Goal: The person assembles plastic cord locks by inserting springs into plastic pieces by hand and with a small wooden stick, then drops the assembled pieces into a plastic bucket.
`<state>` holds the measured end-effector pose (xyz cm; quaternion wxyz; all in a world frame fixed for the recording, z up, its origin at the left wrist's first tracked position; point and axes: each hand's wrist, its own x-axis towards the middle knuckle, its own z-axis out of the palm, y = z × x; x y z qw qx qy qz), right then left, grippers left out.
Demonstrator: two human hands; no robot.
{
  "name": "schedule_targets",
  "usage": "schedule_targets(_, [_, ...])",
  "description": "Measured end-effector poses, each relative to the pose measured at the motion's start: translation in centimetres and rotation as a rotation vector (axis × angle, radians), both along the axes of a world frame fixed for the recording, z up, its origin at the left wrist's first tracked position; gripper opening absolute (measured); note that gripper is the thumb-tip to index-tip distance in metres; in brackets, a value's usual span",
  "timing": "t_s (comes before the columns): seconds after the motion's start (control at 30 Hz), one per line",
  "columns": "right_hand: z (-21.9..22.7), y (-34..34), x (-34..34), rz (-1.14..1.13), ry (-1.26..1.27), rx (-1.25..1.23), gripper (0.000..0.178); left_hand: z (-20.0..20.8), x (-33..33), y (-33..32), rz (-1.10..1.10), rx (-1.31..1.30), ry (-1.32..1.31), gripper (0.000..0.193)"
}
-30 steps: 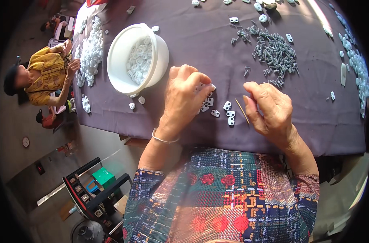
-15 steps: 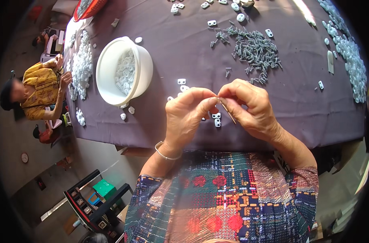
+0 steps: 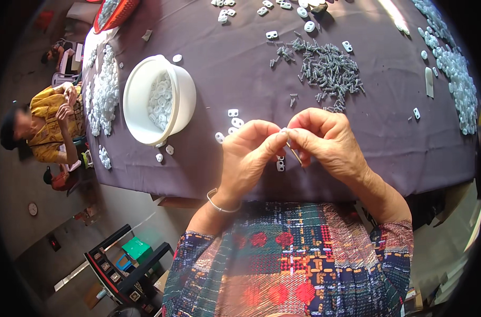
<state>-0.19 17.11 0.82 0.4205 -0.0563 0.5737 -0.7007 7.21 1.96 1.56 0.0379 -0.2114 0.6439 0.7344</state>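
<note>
My left hand point(image 3: 251, 153) and my right hand point(image 3: 330, 140) meet fingertip to fingertip above the near part of the table, both pinched. A tiny whitish piece point(image 3: 285, 131) shows between the fingertips, mostly covered by them; its exact kind is hidden. From under my right thumb and fingers a thin brownish stick point(image 3: 295, 154) points down toward me. Below the hands lies a white two-holed plastic piece point(image 3: 280, 165), and several more white plastic pieces point(image 3: 233, 113) lie just beyond my left hand. A heap of small metal springs point(image 3: 330, 71) spreads beyond my right hand.
A white bucket point(image 3: 185, 105) of white plastic pieces tilts at the left, beside a pale heap point(image 3: 103, 92). Another heap point(image 3: 462, 95) lines the right edge. A red basket point(image 3: 125, 13) stands far left. A co-worker in a yellow shirt point(image 3: 46, 108) sits past the left edge.
My fingertips have drawn closer together, and my left hand has turned a little. The stick now points more steeply downward. The view has shifted slightly.
</note>
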Motion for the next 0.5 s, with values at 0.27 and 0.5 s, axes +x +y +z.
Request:
schedule_targets(0.27, [0.1, -0.2, 0.4, -0.111, 0.166, 0.037, 0.01, -0.3, -0.8, -0.4, -0.034, -0.027, -0.009, 0.01])
schedule_targets(0.5, [0.9, 1.0, -1.4, -0.384, 0.167, 0.033, 0.009, -1.1, -5.4, -1.9, -0.212, -0.973, 0.381, 0.012])
